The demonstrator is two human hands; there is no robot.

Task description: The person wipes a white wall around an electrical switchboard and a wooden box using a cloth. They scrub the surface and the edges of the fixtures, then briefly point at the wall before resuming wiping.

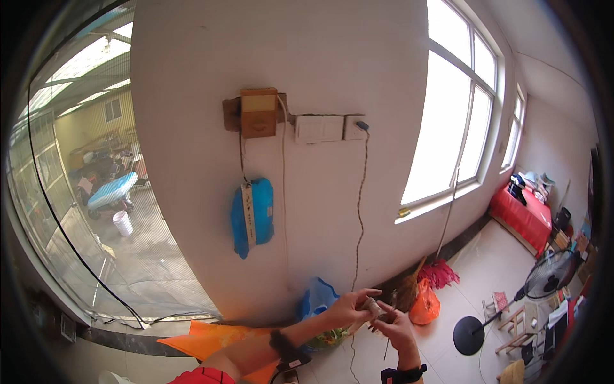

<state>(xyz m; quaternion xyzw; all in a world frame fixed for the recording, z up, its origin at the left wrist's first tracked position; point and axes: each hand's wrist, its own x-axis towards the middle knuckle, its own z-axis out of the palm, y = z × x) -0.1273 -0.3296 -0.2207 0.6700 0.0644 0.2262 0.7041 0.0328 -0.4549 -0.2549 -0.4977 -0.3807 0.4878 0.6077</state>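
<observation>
Low in the view, my left hand (351,308) and my right hand (397,327) meet at a small whitish, crumpled-looking object (372,307). The fingertips of both hands pinch it; what it is cannot be made out. Beside my right hand's fingers shows a thin dark rod (386,349), and whether the hand holds it is unclear. Behind the hands hangs a twisted cord (360,206), running down from a dark plug (362,126) in a wall socket (352,132). Near my left forearm stands a blue plastic bag (319,295) with green scraps (328,338) in front of it.
On the wall are white switch plates (319,128), a brown box (259,113) and a hanging blue bag (264,211). An orange sheet (216,338) lies left. To the right are an orange bag (424,305), a broom (410,288), a pink mop (439,273) and a standing fan (549,273).
</observation>
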